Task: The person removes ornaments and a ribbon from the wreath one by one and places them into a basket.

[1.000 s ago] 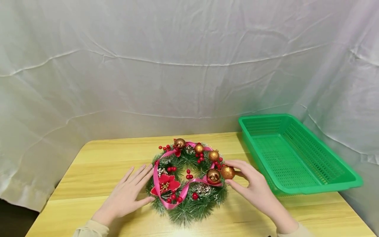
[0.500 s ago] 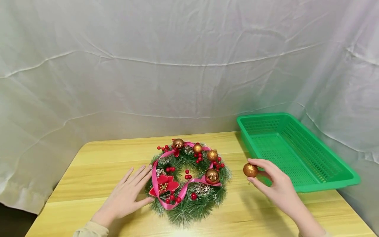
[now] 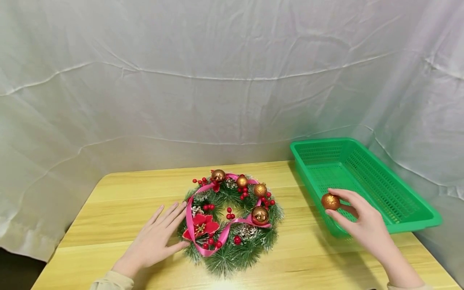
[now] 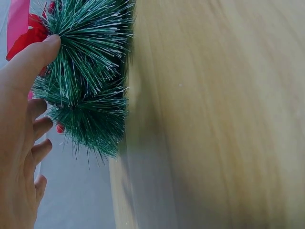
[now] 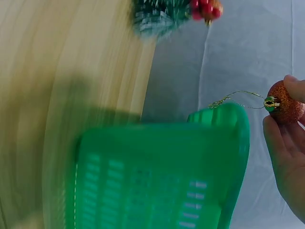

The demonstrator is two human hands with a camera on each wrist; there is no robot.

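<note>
Between thumb and fingers, my right hand [image 3: 362, 219] pinches a glittery gold bauble [image 3: 330, 201] above the near left rim of a green plastic basket [image 3: 395, 181]. In the right wrist view a gold string loop [image 5: 238, 93] hangs from the bauble's cap. My left hand [image 3: 156, 235] lies with straight fingers at the left edge of a green wreath [image 3: 224, 257]; in the left wrist view its thumb [image 4: 45, 50] touches the needles. The wreath carries a pink ribbon [image 3: 226, 233], a red poinsettia [image 3: 200, 226], red berries, pine cones and several gold and bronze baubles, one shiny [image 3: 259, 216].
The wooden table [image 3: 123, 197] bears the wreath in the middle and the basket at the right. A pale curtain [image 3: 181, 104] hangs behind and at both sides. No items show inside the visible part of the basket.
My right hand has carried the glittery bauble away from the wreath's right edge, rightward to the basket's rim. The left hand has stayed against the wreath.
</note>
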